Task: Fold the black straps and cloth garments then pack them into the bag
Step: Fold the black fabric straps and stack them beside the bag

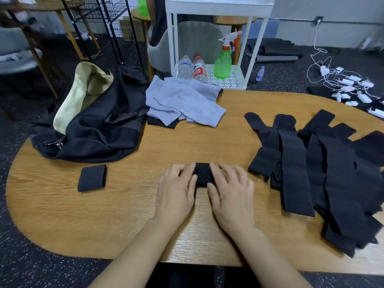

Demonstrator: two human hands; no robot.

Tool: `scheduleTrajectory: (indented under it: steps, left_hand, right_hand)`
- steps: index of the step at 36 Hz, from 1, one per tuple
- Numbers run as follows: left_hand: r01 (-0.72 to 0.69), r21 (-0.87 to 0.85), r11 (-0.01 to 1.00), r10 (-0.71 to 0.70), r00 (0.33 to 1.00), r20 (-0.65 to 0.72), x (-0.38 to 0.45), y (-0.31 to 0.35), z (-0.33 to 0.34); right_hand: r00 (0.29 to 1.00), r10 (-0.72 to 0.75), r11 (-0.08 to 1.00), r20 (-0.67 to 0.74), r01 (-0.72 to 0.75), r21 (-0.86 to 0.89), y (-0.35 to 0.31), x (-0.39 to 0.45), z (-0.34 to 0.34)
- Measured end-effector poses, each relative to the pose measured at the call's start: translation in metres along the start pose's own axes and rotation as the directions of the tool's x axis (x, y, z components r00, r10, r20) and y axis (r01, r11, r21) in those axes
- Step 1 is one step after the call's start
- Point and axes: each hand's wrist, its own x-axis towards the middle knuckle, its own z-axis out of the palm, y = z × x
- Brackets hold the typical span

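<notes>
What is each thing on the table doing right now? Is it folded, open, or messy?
Black duffel bag with beige lining: unzipped, gaping open.
Small black perforated strap: folded, lying alone.
Black strap between the hands: folded small, pressed flat.
Left hand: fingers on that strap.
Right hand: fingers on that strap.
Long black straps: unfolded, overlapping.
Grey cloth garments: crumpled heap.

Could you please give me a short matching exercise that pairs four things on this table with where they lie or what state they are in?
Things:
1. bag
2. grey garments
3. folded strap
4. unfolded straps

States or places:
A. spread out flat at the table's right side
B. lying alone near the table's left end
C. unzipped, pale lining showing
D. crumpled at the table's far edge

Pairs: 1-C, 2-D, 3-B, 4-A
</notes>
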Motion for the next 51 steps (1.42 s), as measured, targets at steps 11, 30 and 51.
scheduleTrajectory:
  steps: [11,30,51]
  left_hand:
    - [-0.216,0.267,0.939,0.195,0.975,0.104,-0.014,-0.003,-0.005]
    - [-0.091,0.338,0.937,0.129,0.987,-0.091,-0.052,-0.075,-0.068]
    - [0.104,0.359,0.928,-0.044,0.984,-0.171,-0.04,-0.132,-0.099]
  right_hand:
    - [0.986,-0.15,0.98,0.068,0.158,-0.121,0.0,-0.006,0.007]
    - [0.941,-0.339,0.94,0.012,0.34,-0.026,-0.096,-0.003,0.038]
    - [0.947,-0.316,0.945,0.057,0.319,-0.067,-0.178,0.021,0.082]
